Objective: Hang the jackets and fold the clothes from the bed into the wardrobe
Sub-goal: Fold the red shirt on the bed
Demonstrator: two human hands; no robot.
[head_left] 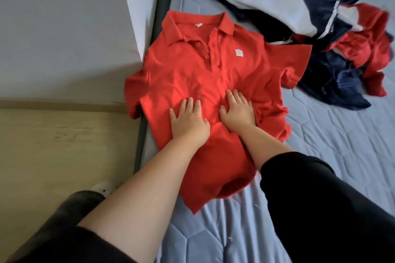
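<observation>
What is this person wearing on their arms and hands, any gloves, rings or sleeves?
Both the left hand and the right hand are bare: no gloves, rings or watch show. The forearms are uncovered, with loose black fabric sleeves pushed up towards the elbows.

- A small white square badge (239, 52) sits on the chest of the red polo shirt (192, 74); its print is too small to read.
- A white neck tag (48, 25) inside the collar shows no legible text.
</observation>
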